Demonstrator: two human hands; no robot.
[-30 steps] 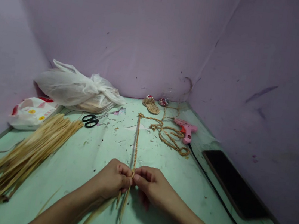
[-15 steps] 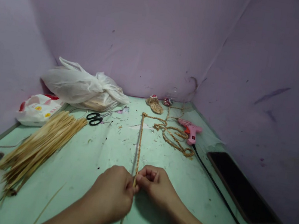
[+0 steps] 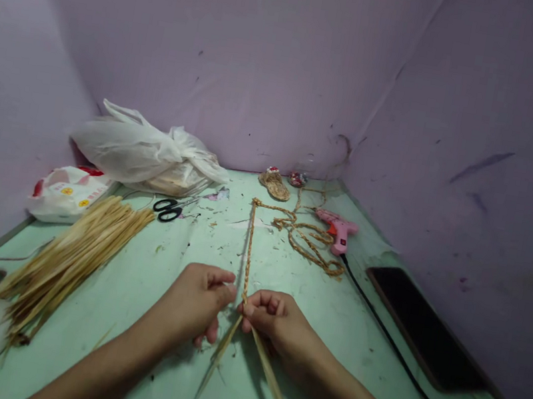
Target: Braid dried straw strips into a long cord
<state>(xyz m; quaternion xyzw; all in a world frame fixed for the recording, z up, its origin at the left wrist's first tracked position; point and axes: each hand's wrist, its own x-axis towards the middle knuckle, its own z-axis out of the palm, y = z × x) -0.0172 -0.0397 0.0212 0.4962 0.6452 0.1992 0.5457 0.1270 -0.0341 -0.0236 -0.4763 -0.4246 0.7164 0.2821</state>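
A thin braided straw cord [image 3: 250, 244] runs down the middle of the table from a bend near the back. My right hand [image 3: 273, 315] pinches its near end, where loose straw strands [image 3: 270, 369] fan out toward me. Just left of the cord, my left hand [image 3: 200, 300] is off the strands, its fingers apart and nothing in them. The rest of the braid lies in loops [image 3: 310, 241] at the back right.
At left lie a straw bundle [image 3: 81, 251], black-handled scissors [image 3: 168, 209], a white plastic bag [image 3: 147, 150] and a tissue pack [image 3: 70, 194]. A pink glue gun [image 3: 337, 229], its black cable and a dark phone [image 3: 423, 325] are at right. Small woven pieces [image 3: 275, 184] sit at the back.
My left hand has let go of the strands, opened and moved slightly left and up. The strands below my right hand now spread apart. My right hand still pinches the braid.
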